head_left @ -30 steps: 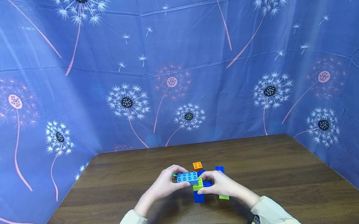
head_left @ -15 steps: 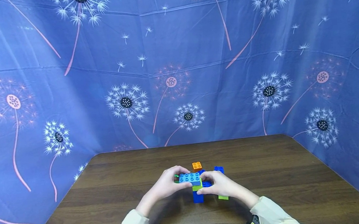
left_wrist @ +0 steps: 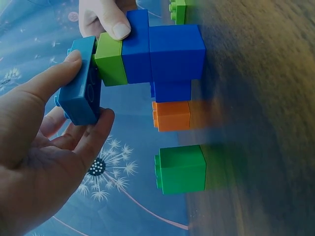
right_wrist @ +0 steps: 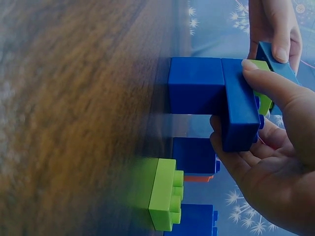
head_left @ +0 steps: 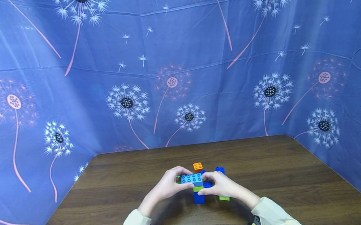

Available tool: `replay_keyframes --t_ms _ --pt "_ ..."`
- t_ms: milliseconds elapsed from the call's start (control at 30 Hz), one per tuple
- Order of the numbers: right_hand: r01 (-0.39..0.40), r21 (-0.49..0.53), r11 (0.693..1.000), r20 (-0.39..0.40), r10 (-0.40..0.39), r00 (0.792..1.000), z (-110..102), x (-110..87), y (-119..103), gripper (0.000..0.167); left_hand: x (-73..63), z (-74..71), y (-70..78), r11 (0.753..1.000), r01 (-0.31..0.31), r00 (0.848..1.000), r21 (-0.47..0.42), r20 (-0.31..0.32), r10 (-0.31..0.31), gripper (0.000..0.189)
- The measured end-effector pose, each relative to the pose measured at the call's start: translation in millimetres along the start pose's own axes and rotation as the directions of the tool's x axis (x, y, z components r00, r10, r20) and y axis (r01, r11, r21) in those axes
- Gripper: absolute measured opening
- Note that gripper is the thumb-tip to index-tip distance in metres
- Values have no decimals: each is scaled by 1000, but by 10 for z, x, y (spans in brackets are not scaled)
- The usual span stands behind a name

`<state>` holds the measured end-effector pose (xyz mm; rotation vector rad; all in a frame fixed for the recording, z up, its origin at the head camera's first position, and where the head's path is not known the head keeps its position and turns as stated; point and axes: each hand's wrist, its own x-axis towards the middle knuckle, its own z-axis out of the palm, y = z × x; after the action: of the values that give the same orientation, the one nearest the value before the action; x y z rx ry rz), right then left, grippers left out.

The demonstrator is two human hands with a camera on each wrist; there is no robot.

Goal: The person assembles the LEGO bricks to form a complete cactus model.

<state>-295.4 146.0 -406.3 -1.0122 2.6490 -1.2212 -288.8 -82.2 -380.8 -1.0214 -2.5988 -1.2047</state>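
Observation:
My left hand (head_left: 169,182) pinches a light blue eight-stud building brick (head_left: 191,180) between thumb and fingers. That brick lies over a lime green brick (left_wrist: 112,61), slightly tilted in the left wrist view, with a stud showing in the gap. Its left part overhangs. Under the lime brick is a long dark blue brick (right_wrist: 241,105), set crosswise on a dark blue block (right_wrist: 197,86) that stands on the table. My right hand (head_left: 221,184) grips the long blue brick, thumb on its near side and fingers beneath and behind.
An orange brick (head_left: 197,167) stands behind the stack. A green brick (left_wrist: 182,169) is to its left, partly hidden by my left hand in the head view. To the right are a blue brick (head_left: 220,169) and a lime brick (right_wrist: 165,194) on the wooden table (head_left: 274,205).
My left hand has moved a little to the right with the light blue brick, which now covers the lime brick's studs. My right hand keeps its grip in place.

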Motion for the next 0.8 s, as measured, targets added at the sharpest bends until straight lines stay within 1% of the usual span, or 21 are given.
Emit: replay_keyframes --t_ms 133,400,667,800 --pt "10 -16 1000 -3 -10 1000 3 6 4 30 12 -6 0 1000 -17 1000 8 2 17 31" --pt "8 -31 999 -4 -9 1000 7 13 5 31 16 -23 8 1000 -11 1000 9 21 11 31" --pt "-17 -32 999 0 17 1000 2 19 1 30 21 -13 -11 999 -19 1000 26 23 18 30" --pt "-10 -42 999 -3 10 1000 -8 21 -3 30 31 -7 -15 999 -26 999 27 27 25 30"
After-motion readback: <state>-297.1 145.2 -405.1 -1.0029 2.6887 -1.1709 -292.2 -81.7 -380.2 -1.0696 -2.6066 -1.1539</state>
